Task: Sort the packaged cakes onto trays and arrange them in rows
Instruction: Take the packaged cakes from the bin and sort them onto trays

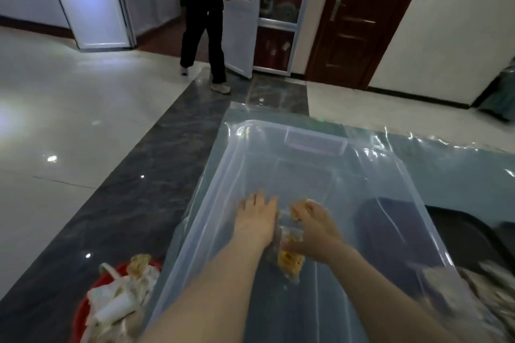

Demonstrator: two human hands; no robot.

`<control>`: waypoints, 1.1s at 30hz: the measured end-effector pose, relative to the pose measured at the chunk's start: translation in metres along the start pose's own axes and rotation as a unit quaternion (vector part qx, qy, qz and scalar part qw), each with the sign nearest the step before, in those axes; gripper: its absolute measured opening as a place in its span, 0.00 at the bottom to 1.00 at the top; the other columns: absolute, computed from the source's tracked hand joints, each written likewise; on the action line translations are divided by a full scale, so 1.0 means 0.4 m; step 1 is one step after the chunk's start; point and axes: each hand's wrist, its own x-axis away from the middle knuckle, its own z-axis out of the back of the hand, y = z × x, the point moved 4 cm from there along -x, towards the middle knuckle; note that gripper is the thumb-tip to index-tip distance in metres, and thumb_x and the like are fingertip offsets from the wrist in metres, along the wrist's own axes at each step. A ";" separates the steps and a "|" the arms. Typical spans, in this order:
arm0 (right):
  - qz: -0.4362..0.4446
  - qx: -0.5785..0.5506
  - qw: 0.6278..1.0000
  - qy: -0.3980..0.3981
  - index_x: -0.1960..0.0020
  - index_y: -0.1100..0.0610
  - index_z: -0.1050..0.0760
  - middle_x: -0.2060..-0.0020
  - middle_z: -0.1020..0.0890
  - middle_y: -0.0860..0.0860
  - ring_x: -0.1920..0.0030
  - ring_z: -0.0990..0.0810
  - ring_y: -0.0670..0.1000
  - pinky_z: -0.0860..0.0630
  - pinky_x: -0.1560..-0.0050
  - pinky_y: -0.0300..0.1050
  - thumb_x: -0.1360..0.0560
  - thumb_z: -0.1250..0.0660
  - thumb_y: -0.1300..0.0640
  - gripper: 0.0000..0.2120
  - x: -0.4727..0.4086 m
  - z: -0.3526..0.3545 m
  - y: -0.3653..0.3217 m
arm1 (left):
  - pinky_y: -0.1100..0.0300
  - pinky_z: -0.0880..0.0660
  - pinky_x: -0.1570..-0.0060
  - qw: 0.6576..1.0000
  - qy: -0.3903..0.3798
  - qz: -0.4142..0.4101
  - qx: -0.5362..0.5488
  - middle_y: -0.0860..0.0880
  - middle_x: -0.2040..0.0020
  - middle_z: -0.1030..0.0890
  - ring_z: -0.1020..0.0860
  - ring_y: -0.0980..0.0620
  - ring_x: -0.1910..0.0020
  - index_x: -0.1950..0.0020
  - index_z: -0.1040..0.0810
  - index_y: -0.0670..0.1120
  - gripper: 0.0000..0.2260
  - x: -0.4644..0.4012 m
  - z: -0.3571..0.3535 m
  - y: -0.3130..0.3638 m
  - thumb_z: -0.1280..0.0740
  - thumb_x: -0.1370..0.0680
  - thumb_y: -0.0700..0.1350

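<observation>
Clear plastic bin [281,147] holds two hands [257,220] gathering blurred packaged cakes [289,256].

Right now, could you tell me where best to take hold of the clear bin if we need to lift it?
Probably by the rim of the clear bin at its two long sides, from above: the walls are smooth and sloping, and only the rim's lip juts out. Both hands are inside it among the packaged cakes.

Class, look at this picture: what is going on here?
A person reaches both hands into a clear plastic bin. The right hand grips a packaged cake, one of a few in clear wrappers between the hands; the left hand lies flat beside them. A red basket of scraps sits on the floor to the left.
</observation>
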 end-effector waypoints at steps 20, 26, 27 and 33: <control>0.047 0.068 0.995 -0.050 0.24 0.41 0.52 0.24 0.66 0.53 0.25 0.67 0.60 0.43 0.29 0.60 0.34 0.27 0.38 0.48 0.019 -0.153 0.049 | 0.48 0.29 0.42 0.997 0.005 0.034 0.074 0.39 0.33 0.41 0.33 0.38 0.39 0.33 0.38 0.49 0.24 -0.040 -0.119 -0.002 0.36 0.26 0.36; 0.074 0.129 0.989 0.001 0.38 0.51 0.26 0.27 0.42 0.53 0.28 0.42 0.56 0.37 0.32 0.49 0.27 0.31 0.50 0.19 0.003 -0.077 0.067 | 0.48 0.31 0.42 0.998 -0.015 0.018 0.059 0.39 0.36 0.33 0.28 0.37 0.40 0.31 0.36 0.48 0.19 -0.044 -0.096 0.000 0.43 0.21 0.38; 0.068 0.116 0.991 0.022 0.39 0.52 0.26 0.29 0.40 0.53 0.30 0.38 0.57 0.34 0.34 0.49 0.26 0.32 0.52 0.16 0.011 -0.053 0.072 | 0.48 0.31 0.42 0.998 -0.016 0.017 0.055 0.39 0.36 0.33 0.29 0.37 0.40 0.31 0.37 0.48 0.19 -0.037 -0.091 0.005 0.42 0.22 0.39; 0.090 0.086 0.987 0.106 0.45 0.54 0.26 0.27 0.46 0.54 0.29 0.42 0.58 0.31 0.36 0.52 0.28 0.34 0.60 0.12 0.086 0.120 0.054 | 0.50 0.33 0.46 0.997 0.072 -0.019 -0.003 0.43 0.37 0.31 0.25 0.39 0.44 0.32 0.37 0.52 0.18 0.003 0.009 0.068 0.42 0.22 0.41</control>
